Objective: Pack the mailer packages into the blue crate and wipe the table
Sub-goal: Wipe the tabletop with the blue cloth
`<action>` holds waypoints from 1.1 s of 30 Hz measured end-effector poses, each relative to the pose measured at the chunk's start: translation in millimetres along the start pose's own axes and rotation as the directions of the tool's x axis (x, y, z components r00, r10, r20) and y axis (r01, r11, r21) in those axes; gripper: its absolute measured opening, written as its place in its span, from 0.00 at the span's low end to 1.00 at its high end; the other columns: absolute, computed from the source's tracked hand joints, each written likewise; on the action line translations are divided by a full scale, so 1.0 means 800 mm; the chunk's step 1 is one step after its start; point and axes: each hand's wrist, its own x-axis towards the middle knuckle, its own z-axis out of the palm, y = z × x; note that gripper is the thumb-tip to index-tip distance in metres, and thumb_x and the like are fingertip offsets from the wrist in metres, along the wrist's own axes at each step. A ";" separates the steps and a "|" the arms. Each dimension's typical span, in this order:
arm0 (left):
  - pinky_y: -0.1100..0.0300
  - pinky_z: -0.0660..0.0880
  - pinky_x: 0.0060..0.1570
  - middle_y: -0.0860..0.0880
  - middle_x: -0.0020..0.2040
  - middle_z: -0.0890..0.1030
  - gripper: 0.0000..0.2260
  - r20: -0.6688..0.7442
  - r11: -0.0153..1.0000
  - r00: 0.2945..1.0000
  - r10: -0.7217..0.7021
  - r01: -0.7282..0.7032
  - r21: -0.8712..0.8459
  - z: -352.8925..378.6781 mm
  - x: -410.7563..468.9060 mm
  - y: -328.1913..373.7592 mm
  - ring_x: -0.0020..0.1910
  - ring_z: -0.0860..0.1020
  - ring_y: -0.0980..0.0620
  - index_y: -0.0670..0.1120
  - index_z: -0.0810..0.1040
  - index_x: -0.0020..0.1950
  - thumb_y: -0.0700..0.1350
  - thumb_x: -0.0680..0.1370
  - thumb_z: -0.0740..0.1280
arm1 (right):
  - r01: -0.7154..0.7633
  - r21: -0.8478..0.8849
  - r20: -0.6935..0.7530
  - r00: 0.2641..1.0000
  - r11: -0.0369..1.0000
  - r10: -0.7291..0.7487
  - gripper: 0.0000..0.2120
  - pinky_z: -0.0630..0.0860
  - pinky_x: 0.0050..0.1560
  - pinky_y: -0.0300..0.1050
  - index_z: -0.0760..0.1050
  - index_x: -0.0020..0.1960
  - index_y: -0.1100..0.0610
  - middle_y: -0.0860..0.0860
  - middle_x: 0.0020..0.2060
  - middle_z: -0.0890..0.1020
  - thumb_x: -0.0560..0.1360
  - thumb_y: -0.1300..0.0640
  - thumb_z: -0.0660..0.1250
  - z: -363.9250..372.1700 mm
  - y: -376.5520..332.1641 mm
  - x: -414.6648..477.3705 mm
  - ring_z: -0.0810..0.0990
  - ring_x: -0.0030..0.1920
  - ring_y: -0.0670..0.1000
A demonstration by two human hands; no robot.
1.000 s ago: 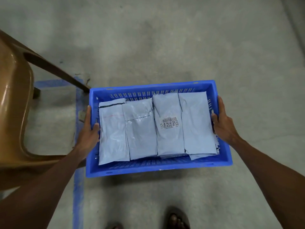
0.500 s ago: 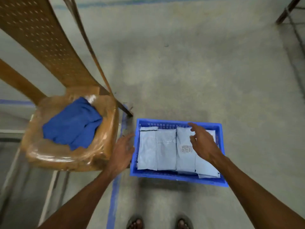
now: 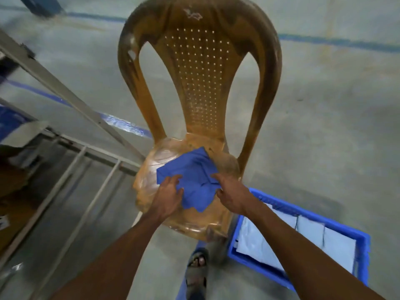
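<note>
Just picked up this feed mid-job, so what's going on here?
A person leans over a brown plastic chair. The left hand grips the crumpled blue cloth on its seat; the right hand touches the cloth's other side, its grip unclear. The blue plastic crate sits on the floor to the right, pale grey mailer packages lying flat inside.

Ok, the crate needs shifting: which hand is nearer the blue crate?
Right. The right hand is by the blue cloth, just left of the blue crate; the left hand is across the cloth, farther away.
</note>
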 end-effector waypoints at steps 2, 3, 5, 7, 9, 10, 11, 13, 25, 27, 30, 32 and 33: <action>0.51 0.65 0.67 0.38 0.65 0.74 0.25 0.061 0.999 0.998 0.014 -0.017 0.038 0.015 0.044 -0.030 0.66 0.72 0.39 0.40 0.69 0.72 0.51 0.78 0.60 | 0.000 -0.051 0.040 0.999 0.999 0.002 0.27 0.67 0.69 0.52 0.63 0.75 0.60 0.62 0.70 0.71 0.77 0.59 0.61 0.018 0.006 0.051 0.70 0.69 0.62; 0.49 0.65 0.68 0.37 0.66 0.73 0.29 0.071 0.998 0.997 0.025 -0.029 0.051 0.024 0.068 -0.045 0.66 0.71 0.37 0.40 0.68 0.73 0.55 0.76 0.57 | -0.004 -0.075 0.060 0.998 0.997 0.008 0.28 0.66 0.69 0.52 0.63 0.75 0.60 0.61 0.70 0.71 0.76 0.55 0.59 0.027 0.011 0.081 0.70 0.69 0.62; 0.47 0.66 0.67 0.36 0.68 0.71 0.33 0.057 0.995 0.998 0.031 -0.036 0.089 0.038 0.110 -0.068 0.66 0.71 0.36 0.41 0.67 0.74 0.57 0.73 0.55 | 0.031 -0.129 0.102 0.995 0.991 -0.017 0.34 0.65 0.70 0.53 0.62 0.76 0.59 0.61 0.71 0.69 0.73 0.47 0.54 0.043 0.017 0.138 0.69 0.69 0.62; 0.46 0.65 0.68 0.37 0.71 0.67 0.32 0.036 0.984 0.998 0.061 -0.066 0.165 0.044 0.144 -0.084 0.68 0.68 0.37 0.44 0.63 0.77 0.57 0.75 0.59 | 0.078 -0.206 0.130 0.990 0.975 -0.052 0.35 0.64 0.71 0.57 0.58 0.78 0.56 0.60 0.74 0.65 0.74 0.43 0.54 0.059 0.027 0.193 0.65 0.72 0.63; 0.45 0.63 0.70 0.39 0.74 0.64 0.32 0.029 0.952 0.994 0.108 -0.112 0.285 0.051 0.169 -0.101 0.72 0.63 0.39 0.48 0.60 0.79 0.56 0.77 0.63 | 0.101 -0.348 0.155 0.987 0.932 -0.049 0.35 0.54 0.76 0.62 0.49 0.80 0.48 0.57 0.79 0.53 0.78 0.46 0.60 0.075 0.039 0.235 0.52 0.78 0.62; 0.45 0.62 0.70 0.41 0.74 0.63 0.31 0.032 0.937 0.992 0.119 -0.123 0.327 0.052 0.176 -0.106 0.73 0.62 0.40 0.50 0.59 0.79 0.56 0.78 0.63 | 0.096 -0.440 0.167 0.986 0.893 -0.023 0.36 0.48 0.77 0.63 0.44 0.80 0.44 0.56 0.80 0.47 0.79 0.46 0.61 0.080 0.044 0.248 0.45 0.79 0.61; 0.46 0.62 0.70 0.44 0.74 0.63 0.30 0.030 0.925 0.991 0.129 -0.131 0.358 0.054 0.180 -0.109 0.73 0.62 0.41 0.52 0.59 0.78 0.56 0.78 0.63 | 0.098 -0.518 0.180 0.984 0.850 -0.004 0.36 0.43 0.76 0.64 0.39 0.79 0.41 0.54 0.80 0.42 0.80 0.46 0.60 0.083 0.048 0.257 0.40 0.79 0.60; 0.49 0.63 0.64 0.48 0.67 0.69 0.24 -0.001 0.911 0.982 0.191 -0.176 0.374 0.052 0.179 -0.108 0.67 0.67 0.45 0.55 0.64 0.75 0.54 0.79 0.62 | 0.136 -0.603 0.188 0.982 0.786 -0.026 0.36 0.44 0.76 0.66 0.35 0.77 0.38 0.53 0.80 0.43 0.81 0.45 0.57 0.081 0.044 0.263 0.42 0.79 0.60; 0.72 0.68 0.55 0.52 0.55 0.76 0.16 -0.197 0.924 0.966 0.170 -0.226 -0.309 -0.122 0.040 -0.028 0.54 0.75 0.59 0.54 0.76 0.55 0.33 0.77 0.63 | 0.165 -0.233 0.179 0.976 0.958 -0.124 0.19 0.72 0.61 0.54 0.67 0.68 0.34 0.51 0.63 0.71 0.81 0.49 0.63 -0.058 -0.113 0.103 0.72 0.60 0.55; 0.67 0.71 0.51 0.55 0.51 0.79 0.13 -0.258 0.896 0.944 0.205 -0.287 -0.339 -0.181 -0.006 0.005 0.50 0.77 0.57 0.54 0.76 0.53 0.35 0.78 0.64 | 0.237 -0.174 0.132 0.967 0.956 -0.216 0.24 0.72 0.64 0.56 0.66 0.63 0.25 0.48 0.67 0.71 0.81 0.54 0.64 -0.101 -0.161 0.056 0.71 0.65 0.54; 0.63 0.73 0.49 0.57 0.46 0.80 0.12 -0.383 0.848 0.907 0.174 -0.335 -0.410 -0.266 -0.102 0.062 0.46 0.79 0.58 0.54 0.76 0.47 0.36 0.79 0.66 | 0.335 -0.123 -0.002 0.941 0.934 -0.338 0.25 0.70 0.67 0.50 0.71 0.66 0.34 0.48 0.69 0.68 0.77 0.59 0.67 -0.169 -0.244 -0.030 0.68 0.68 0.50; 0.61 0.75 0.49 0.56 0.45 0.82 0.11 -0.466 0.800 0.878 0.108 -0.355 -0.483 -0.316 -0.177 0.102 0.47 0.80 0.57 0.53 0.79 0.45 0.36 0.78 0.67 | 0.445 -0.180 -0.093 0.880 0.877 -0.466 0.24 0.69 0.66 0.43 0.75 0.67 0.44 0.48 0.66 0.68 0.75 0.63 0.67 -0.213 -0.309 -0.097 0.69 0.65 0.47; 0.59 0.75 0.51 0.54 0.46 0.82 0.10 -0.502 0.769 0.861 0.083 -0.376 -0.517 -0.339 -0.215 0.119 0.48 0.80 0.55 0.51 0.80 0.45 0.36 0.78 0.68 | 0.495 -0.167 -0.138 0.845 0.853 -0.517 0.23 0.68 0.66 0.40 0.76 0.66 0.46 0.48 0.64 0.69 0.75 0.64 0.68 -0.233 -0.342 -0.130 0.69 0.64 0.45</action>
